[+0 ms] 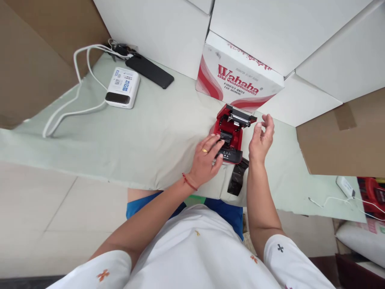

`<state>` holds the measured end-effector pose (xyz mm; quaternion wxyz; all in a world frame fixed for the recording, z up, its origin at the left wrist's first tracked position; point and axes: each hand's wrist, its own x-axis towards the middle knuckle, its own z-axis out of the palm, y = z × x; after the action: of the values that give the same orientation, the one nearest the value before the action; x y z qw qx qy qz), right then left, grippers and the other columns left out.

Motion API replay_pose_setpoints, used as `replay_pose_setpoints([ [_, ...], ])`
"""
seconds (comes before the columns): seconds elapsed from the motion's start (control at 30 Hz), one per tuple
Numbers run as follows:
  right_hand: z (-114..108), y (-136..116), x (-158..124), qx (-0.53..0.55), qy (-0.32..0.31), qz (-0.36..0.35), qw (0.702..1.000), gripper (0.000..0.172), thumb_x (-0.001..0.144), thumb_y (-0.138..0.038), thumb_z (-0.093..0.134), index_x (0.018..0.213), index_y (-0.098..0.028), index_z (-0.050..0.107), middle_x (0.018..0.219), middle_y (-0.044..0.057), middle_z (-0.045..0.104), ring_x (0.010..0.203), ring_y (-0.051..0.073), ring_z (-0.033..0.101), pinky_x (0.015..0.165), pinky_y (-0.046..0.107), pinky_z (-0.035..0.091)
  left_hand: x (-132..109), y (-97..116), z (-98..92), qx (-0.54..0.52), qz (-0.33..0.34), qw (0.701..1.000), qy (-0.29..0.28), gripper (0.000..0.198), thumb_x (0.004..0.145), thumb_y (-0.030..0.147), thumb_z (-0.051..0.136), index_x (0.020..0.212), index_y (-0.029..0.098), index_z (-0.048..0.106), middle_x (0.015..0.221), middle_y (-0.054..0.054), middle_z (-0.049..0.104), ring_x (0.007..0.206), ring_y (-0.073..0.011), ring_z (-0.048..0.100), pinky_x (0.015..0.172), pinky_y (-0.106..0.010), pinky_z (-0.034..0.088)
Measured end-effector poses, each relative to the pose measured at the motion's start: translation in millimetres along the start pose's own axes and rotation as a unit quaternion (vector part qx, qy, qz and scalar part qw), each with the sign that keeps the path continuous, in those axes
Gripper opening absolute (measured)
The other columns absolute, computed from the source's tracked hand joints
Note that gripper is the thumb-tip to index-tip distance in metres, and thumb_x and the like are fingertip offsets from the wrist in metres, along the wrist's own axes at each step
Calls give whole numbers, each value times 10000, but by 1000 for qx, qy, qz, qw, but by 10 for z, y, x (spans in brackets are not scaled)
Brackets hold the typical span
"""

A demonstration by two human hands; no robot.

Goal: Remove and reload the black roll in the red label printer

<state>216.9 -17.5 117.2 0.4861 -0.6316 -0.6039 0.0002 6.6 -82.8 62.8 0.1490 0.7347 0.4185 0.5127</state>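
Note:
A small red and black device [231, 134], like a label printer with its lid up, stands on the pale green cloth [156, 136] near the table's front. My left hand [206, 160] rests on its black front panel, fingers laid over the left side. My right hand [261, 138] hovers just right of the device, fingers apart and slightly curled, holding nothing. A black strip [237, 178] hangs from the device's front over the table edge.
A white box with red "Wahaha" print [240, 80] stands right behind the device, among plain white boxes [162, 28]. At the back left lie a white gadget [122, 87] with a white cable [67, 110] and a black phone [150, 71]. Brown cardboard [343, 136] lies at right.

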Motion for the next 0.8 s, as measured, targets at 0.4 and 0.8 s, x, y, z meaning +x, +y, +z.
replay_pose_setpoints([
  [0.4,-395,-346,-284,-1,-136,-57,989,378,1120,-443,488,1217,-277,814,1181,99,756,1159,266,673,1071,503,539,-294,63,70,66,60,996,6,491,977,181,650,1452,304,642,1351,-112,729,1441,-289,570,1178,-521,519],
  [0.8,-421,-369,-606,-54,-225,-43,972,342,1105,-304,495,1258,-249,796,1300,105,782,1220,294,641,1101,528,557,-199,19,-21,-10,-3,1000,6,515,1016,233,575,1517,347,547,1368,-110,681,1449,-291,583,1208,-557,491],
])
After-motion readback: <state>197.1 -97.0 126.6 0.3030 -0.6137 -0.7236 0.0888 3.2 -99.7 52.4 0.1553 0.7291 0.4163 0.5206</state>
